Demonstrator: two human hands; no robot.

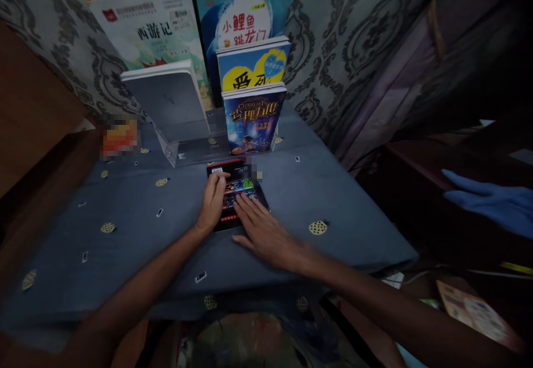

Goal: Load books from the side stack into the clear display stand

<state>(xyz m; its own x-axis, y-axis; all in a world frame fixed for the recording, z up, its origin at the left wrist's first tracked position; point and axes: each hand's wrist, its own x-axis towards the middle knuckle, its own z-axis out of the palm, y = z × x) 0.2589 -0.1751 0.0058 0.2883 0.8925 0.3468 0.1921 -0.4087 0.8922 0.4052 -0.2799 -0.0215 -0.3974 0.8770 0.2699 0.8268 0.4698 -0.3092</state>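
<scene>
Black-and-red glossy paperback book (239, 184) lies flat on the blue-grey cloth-covered surface (145, 218), just in front of a clear acrylic book stand (183, 147). On its left half rests the left hand (213, 201), fingers together and flat along the cover. The right hand (264, 235) lies spread, fingertips on the book's lower right part and palm on the cloth. The book seems to be pressed down and steadied; lifting it would call for fingers curled under an edge. Its cover is dark with a red border and small bright pictures. Far right, a blue-gloved hand (495, 204) hovers well apart.
</scene>
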